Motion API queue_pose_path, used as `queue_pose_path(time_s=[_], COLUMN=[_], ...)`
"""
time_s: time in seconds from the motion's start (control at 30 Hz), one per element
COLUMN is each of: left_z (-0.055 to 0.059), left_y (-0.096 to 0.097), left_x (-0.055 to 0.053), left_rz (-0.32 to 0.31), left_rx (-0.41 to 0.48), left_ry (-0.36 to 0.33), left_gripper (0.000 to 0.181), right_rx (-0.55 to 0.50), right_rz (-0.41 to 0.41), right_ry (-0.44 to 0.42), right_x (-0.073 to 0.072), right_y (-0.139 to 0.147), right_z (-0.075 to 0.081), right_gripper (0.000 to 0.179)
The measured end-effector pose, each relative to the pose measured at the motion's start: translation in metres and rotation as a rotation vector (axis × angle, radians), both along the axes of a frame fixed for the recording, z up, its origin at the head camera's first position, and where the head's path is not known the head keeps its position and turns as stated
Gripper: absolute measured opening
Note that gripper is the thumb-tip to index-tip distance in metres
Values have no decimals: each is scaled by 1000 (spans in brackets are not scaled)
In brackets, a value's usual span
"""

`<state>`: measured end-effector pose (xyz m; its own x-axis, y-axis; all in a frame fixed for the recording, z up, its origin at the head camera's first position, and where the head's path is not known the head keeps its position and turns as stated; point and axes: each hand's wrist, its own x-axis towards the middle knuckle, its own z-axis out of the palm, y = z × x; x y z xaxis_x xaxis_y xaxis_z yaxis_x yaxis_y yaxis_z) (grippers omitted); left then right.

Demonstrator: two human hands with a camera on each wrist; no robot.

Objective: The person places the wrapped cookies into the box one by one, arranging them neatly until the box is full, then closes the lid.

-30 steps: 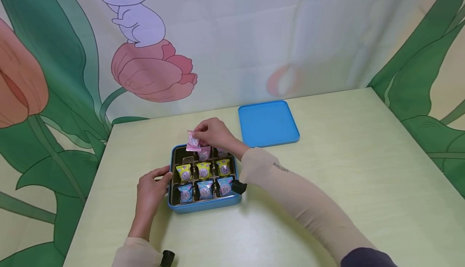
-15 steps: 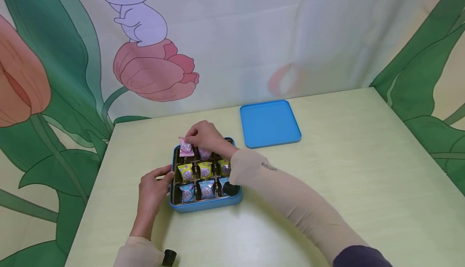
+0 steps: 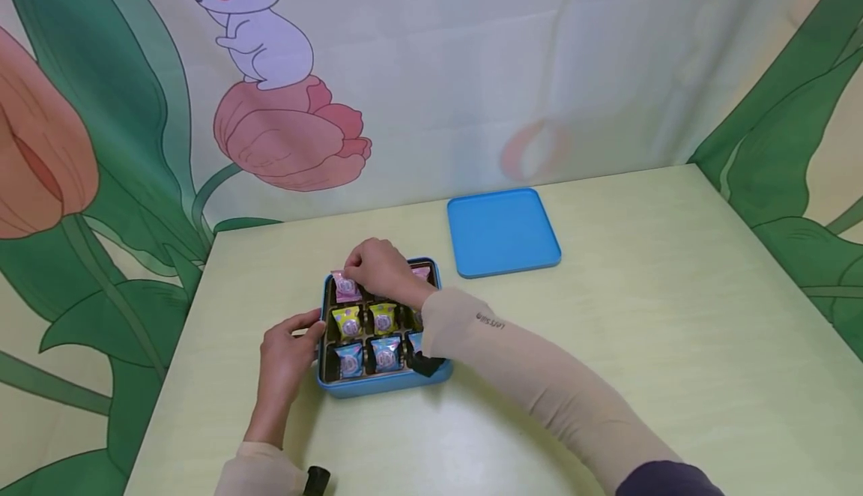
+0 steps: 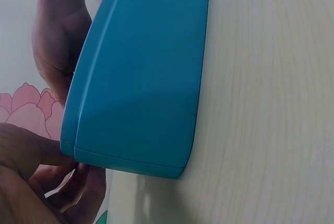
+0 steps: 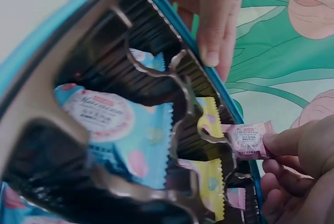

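A blue box with a dark divided insert stands on the table, holding wrapped macarons in rows. My right hand pinches a pink wrapped macaron between thumb and fingers, over the back-left compartment. Yellow macarons fill the middle row, and blue macarons lie in the front one. Another pink macaron shows at back right, partly behind my right hand. My left hand rests against the box's left side, thumb tip at the rim and fingers along the outer wall.
A flat blue lid lies on the pale table, behind and to the right of the box. A printed cloth hangs along the table's back edge.
My right hand has moved left and down, bringing the pink macaron from above the box to the back-left compartment. My left hand stays at the box's side.
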<state>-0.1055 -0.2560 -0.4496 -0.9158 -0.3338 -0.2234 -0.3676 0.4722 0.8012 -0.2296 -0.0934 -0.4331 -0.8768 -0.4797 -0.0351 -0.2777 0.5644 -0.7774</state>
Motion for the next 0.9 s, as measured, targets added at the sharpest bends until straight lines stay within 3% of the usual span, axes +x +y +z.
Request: queue_pose_path(time_s=[0.53, 0.9], left_z=[-6, -9], left_y=[-1, -5], left_x=[1, 2], left_rz=[-11, -12], left_rx=[-16, -19], left_ry=[21, 26], left_gripper=[36, 36], right_rx=[206, 267], right_rz=[66, 150], right_ry=[141, 209], right_x=[8, 10], right_y=[-5, -9], right_z=[-8, -12], right_gripper=[27, 31])
